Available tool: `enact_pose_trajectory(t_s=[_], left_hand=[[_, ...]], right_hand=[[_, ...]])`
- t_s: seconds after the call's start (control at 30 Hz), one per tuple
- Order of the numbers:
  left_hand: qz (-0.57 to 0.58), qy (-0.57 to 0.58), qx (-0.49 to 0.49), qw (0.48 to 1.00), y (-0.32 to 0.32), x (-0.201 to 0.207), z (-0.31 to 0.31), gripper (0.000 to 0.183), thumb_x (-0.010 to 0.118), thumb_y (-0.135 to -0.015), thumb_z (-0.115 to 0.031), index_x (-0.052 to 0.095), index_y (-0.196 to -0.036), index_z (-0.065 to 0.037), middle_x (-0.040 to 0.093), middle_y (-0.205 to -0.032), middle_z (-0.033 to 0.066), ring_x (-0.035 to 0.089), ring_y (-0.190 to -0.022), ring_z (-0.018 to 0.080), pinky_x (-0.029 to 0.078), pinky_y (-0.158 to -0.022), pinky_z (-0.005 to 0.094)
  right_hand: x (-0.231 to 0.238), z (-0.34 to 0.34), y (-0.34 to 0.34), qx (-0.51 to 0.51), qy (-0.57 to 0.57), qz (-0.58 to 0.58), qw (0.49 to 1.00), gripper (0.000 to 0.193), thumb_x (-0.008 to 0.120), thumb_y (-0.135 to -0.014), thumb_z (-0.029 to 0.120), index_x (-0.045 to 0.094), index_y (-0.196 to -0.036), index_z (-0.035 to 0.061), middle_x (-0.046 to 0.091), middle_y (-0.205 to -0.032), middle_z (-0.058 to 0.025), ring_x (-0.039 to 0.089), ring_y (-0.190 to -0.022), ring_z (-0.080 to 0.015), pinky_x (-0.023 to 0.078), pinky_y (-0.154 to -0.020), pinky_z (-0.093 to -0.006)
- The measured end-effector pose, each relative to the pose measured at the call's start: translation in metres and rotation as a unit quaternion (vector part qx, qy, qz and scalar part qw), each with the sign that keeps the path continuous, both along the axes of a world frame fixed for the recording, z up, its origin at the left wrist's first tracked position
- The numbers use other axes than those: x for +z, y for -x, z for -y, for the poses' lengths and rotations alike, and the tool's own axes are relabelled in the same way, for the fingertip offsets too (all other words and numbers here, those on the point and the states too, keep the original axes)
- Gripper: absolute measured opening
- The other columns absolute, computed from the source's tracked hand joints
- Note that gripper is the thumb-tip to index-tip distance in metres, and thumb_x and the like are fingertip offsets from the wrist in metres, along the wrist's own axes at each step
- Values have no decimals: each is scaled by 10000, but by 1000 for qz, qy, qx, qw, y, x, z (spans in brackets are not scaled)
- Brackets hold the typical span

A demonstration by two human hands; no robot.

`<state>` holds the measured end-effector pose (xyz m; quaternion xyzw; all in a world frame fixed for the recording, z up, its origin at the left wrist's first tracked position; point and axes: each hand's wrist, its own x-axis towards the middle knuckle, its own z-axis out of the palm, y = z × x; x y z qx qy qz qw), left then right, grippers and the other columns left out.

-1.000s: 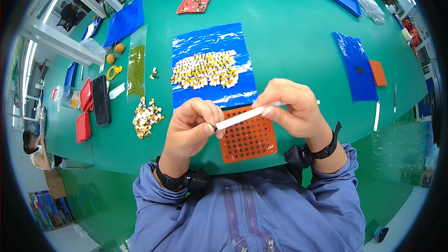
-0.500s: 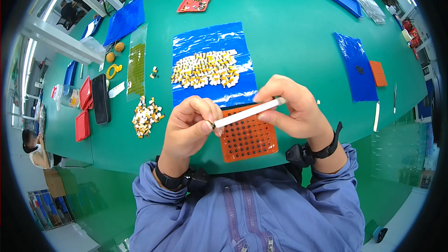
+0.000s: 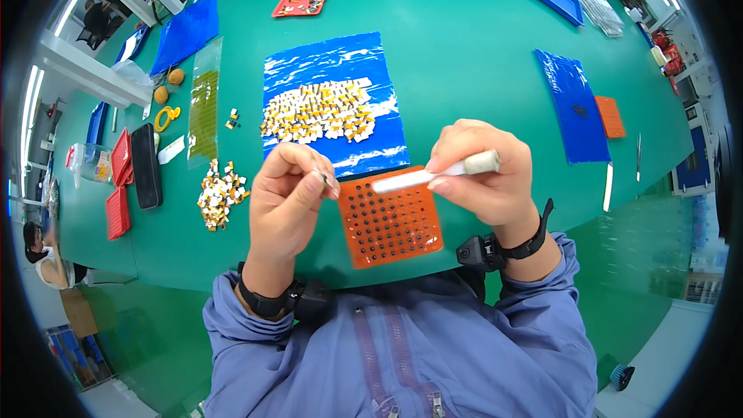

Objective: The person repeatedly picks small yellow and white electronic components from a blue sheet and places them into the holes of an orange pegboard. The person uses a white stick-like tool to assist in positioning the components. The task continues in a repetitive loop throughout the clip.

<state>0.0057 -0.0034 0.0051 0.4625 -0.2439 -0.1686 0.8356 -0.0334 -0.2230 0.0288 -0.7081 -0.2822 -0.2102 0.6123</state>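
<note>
My left hand [image 3: 286, 197] pinches a tiny dark-and-light part [image 3: 320, 176] between thumb and fingertips; its kind is too small to make out. In my right hand [image 3: 487, 174] is a white stick-shaped tool [image 3: 405, 180] with a pale wrapped end, its other end pointing left toward the left hand and apart from it. Below both hands lies an orange tray [image 3: 395, 222] with rows of holes, many filled with small black round pieces. Beyond it, a blue sheet [image 3: 333, 50] carries a spread of small white-and-yellow parts [image 3: 321, 112].
Left of the sheet lie a loose pile of similar parts [image 3: 220, 195], a clear strip [image 3: 203, 104], a black case [image 3: 145, 165] and red trays [image 3: 118, 213]. A red tray [image 3: 280, 1] sits farther back. At right are another blue sheet [image 3: 569, 101], an orange tray [image 3: 610, 116] and tweezers [image 3: 638, 157].
The tool's left end has come away from my left hand. My hands have moved apart, the left holding the tiny part. The whole view has shifted slightly.
</note>
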Motion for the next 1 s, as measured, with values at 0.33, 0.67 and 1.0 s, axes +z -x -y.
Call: enact_pose_trajectory(t_s=[0.33, 0.67, 1.0], left_hand=[[-23, -48, 43, 998, 2, 2, 2, 48, 525, -832, -33, 477, -835, -33, 552, -833, 78, 513, -712, 106, 419, -655, 222], [94, -260, 201, 940, -19, 13, -26, 76, 579, -797, -6, 557, -868, 2, 572, -765, 12, 518, -714, 47, 399, -622, 165], [353, -689, 162, 612, -54, 17, -81, 135, 653, -684, -133, 619, -788, -54, 568, -757, 113, 544, -805, 283, 425, -705, 373]], right_hand=[[-2, -19, 1, -28, 122, 56, 991, 176, 669, -710, 90, 505, -703, 26, 445, -556, -42, 447, -462, -164, 345, -424, -272], [4, -14, 5, -22, 30, -23, 999, 129, 661, -728, 37, 537, -752, 11, 525, -622, -32, 513, -539, -100, 406, -486, -219], [-2, -2, 6, 1, -151, -114, 982, 79, 604, -779, -3, 542, -828, -10, 557, -736, -14, 520, -656, -46, 408, -580, -175]])
